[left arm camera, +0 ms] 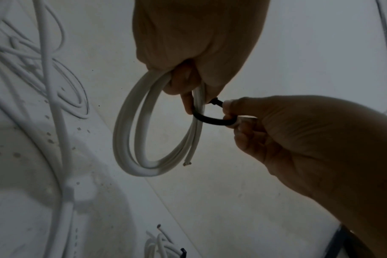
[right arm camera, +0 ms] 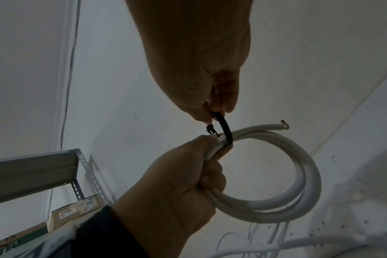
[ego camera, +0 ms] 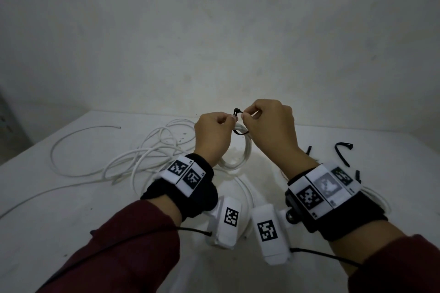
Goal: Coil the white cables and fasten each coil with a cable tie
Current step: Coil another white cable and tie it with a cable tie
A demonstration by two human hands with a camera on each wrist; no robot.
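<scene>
My left hand (ego camera: 225, 122) grips a small coil of white cable (ego camera: 238, 152) at its top, holding it above the white table (ego camera: 71, 209). A black cable tie (ego camera: 239, 132) loops round the bunched strands just beside the left fingers. My right hand (ego camera: 247, 116) pinches the tie between thumb and fingertips, with the tie's head (ego camera: 236, 111) poking up between the two hands. In the left wrist view the coil (left arm camera: 130, 139) hangs from my left hand (left arm camera: 183, 83), one cut end free, and the tie (left arm camera: 210, 120) curves round it. In the right wrist view the tie (right arm camera: 225, 129) crosses the coil (right arm camera: 298, 183).
A loose tangle of white cables (ego camera: 142, 154) sprawls over the table's left half. Spare black cable ties (ego camera: 342, 150) lie at the right. Another white cable (ego camera: 378, 197) shows past my right wrist. A wall stands close behind. A metal shelf (right arm camera: 33, 167) holds a cardboard box (right arm camera: 77, 209).
</scene>
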